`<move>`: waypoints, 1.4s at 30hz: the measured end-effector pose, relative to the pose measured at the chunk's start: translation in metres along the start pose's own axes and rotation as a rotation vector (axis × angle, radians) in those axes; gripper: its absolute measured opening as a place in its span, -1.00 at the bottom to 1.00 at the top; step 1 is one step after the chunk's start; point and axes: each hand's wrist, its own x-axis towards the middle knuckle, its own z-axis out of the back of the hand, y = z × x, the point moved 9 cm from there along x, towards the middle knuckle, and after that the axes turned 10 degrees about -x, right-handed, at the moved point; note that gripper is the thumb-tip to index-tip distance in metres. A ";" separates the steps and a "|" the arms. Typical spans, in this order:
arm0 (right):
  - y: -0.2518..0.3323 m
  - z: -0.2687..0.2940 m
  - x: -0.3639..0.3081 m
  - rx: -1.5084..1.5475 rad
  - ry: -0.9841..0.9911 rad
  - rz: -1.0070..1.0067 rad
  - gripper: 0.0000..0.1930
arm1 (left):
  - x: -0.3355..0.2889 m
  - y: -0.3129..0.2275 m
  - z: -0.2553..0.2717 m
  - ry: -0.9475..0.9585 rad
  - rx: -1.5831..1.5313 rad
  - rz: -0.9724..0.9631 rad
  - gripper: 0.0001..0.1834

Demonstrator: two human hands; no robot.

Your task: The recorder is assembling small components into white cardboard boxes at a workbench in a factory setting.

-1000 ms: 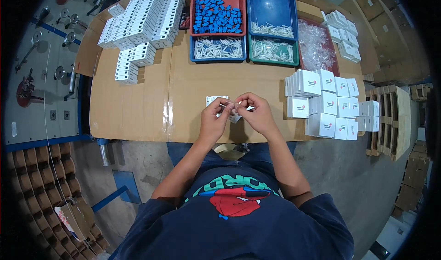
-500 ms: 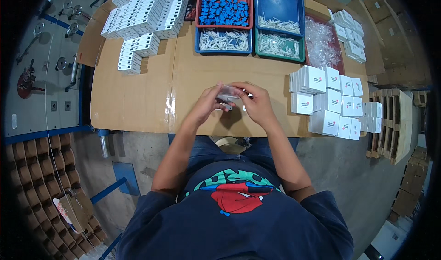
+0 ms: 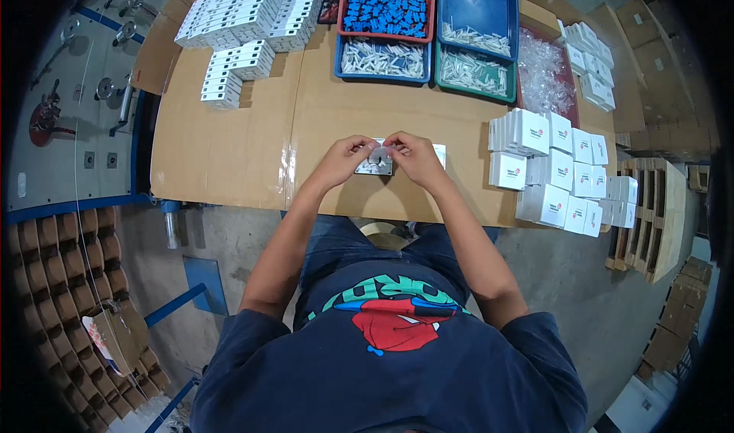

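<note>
head view: both hands, left [image 3: 342, 160] and right [image 3: 410, 156], pinch a small clear bag [image 3: 376, 158], contents perhaps hidden by fingers.

- Small clear bag [image 3: 376, 158] showing grey-white, pinched between left hand [image 3: 342, 160] and right hand [image 3: 410, 156]
- Tabletop [image 3: 252, 142] showing plain cardboard brown
- Boxes [image 3: 562, 169] showing white with small red-blue marks
- Red tray [image 3: 386, 5] holding bright blue parts
- Blue tray [image 3: 480, 9] and green tray [image 3: 474, 74] holding whitish parts
- Shirt [image 3: 390, 356] showing navy with red-teal print
</note>
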 end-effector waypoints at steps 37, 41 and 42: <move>0.012 -0.012 -0.023 -0.665 -0.217 0.200 -0.92 | -0.043 -0.021 -0.022 -0.033 0.922 -0.631 -0.72; 0.009 -0.013 -0.024 -0.675 -0.214 0.209 -0.89 | -0.029 -0.006 -0.010 -0.095 0.785 -0.397 -0.80; 0.010 -0.013 -0.024 -0.674 -0.217 0.217 -0.89 | -0.028 -0.007 -0.011 -0.095 0.783 -0.395 -0.80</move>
